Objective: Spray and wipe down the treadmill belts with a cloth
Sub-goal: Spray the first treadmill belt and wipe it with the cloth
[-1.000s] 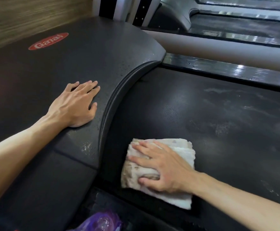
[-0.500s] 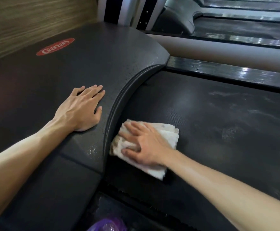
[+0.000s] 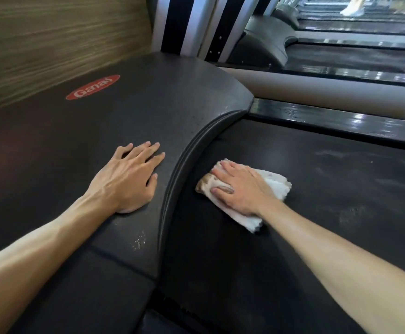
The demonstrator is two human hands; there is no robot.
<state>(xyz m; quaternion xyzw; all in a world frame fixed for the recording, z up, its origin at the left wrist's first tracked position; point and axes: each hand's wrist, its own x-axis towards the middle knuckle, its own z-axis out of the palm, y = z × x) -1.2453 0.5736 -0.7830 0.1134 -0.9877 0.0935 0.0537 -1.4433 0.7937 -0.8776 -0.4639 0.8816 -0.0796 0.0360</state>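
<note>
The black treadmill belt [image 3: 317,213] fills the right half of the view, with pale smears on its far right part. A folded white cloth [image 3: 275,186], stained brown at its left end, lies on the belt close to the curved edge of the motor cover. My right hand [image 3: 238,188] presses flat on the cloth with straight fingers. My left hand [image 3: 129,179] rests palm down, fingers spread, on the dark motor cover [image 3: 100,121]. No spray bottle is in sight.
A red oval logo [image 3: 92,87] marks the motor cover. A glossy black side rail [image 3: 341,119] borders the belt's far side. Beyond it stands another treadmill [image 3: 341,51]. A wood-grain wall [image 3: 40,39] runs along the left. White droplets [image 3: 137,241] speckle the cover's edge.
My right hand has slid the cloth along the belt, forward and toward the curved edge of the motor cover. My left hand has stayed planted on the cover.
</note>
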